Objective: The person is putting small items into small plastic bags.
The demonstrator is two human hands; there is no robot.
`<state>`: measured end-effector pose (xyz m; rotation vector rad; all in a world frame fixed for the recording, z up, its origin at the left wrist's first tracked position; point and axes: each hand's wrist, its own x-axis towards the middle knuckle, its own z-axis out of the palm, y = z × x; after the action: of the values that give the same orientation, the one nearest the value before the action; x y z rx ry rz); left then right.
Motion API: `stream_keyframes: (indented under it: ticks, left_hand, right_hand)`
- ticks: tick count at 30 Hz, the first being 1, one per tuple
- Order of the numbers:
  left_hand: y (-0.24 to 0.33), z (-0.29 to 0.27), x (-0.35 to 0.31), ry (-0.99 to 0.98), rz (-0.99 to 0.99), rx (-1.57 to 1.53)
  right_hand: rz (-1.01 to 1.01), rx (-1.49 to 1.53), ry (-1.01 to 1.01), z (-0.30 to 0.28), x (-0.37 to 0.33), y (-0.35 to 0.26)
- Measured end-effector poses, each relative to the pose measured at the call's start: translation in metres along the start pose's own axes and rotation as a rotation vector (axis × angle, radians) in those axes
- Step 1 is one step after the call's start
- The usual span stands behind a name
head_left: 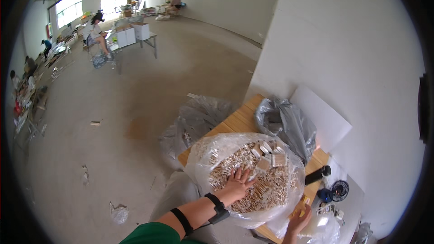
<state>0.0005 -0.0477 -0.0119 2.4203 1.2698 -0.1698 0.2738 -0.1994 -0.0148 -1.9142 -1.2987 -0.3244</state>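
Note:
A big clear plastic bag [199, 156] stands open on the wooden table, filled with loose short sticks with white tips [266, 193] that look like cotton swabs. My left hand [237, 185] lies on the heap with its fingers spread, holding nothing that I can see. Several small rectangular packs [278, 159] rest on the far right of the heap. To the right of the bag, over the table's near end, my right hand [298, 221] is held with its fingers apart and nothing visible in it. A small yellow item [306, 199] lies just beyond its fingertips.
On the wooden table [235, 122] a grey plastic bag [287, 124] stands behind the swabs. A black bottle [318, 175], a small fan [339, 190] and clear plastic wrapping [323, 230] are to the right. Another grey bag [199, 117] sits beyond the table's left edge. Several people work far off.

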Motion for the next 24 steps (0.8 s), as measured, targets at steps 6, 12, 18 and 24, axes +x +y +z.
stream_keyframes:
  ticks: [6,12,18,24]
  left_hand:
    - [-0.008,0.001,0.004,0.002,0.027,0.018]
    - [-0.003,0.004,-0.005,0.061,0.064,0.019]
    - [-0.012,0.0,-0.009,-0.012,0.113,-0.025]
    - [-0.012,0.0,-0.002,0.015,0.086,-0.029]
  right_hand:
    - [-0.077,0.386,-0.527,0.035,0.097,-0.115]
    - [-0.196,-0.044,-0.567,0.17,0.134,-0.076]
    - [0.07,-0.159,-0.553,0.201,0.133,-0.081]
    - [-0.111,-0.061,-0.298,0.169,0.118,-0.104]
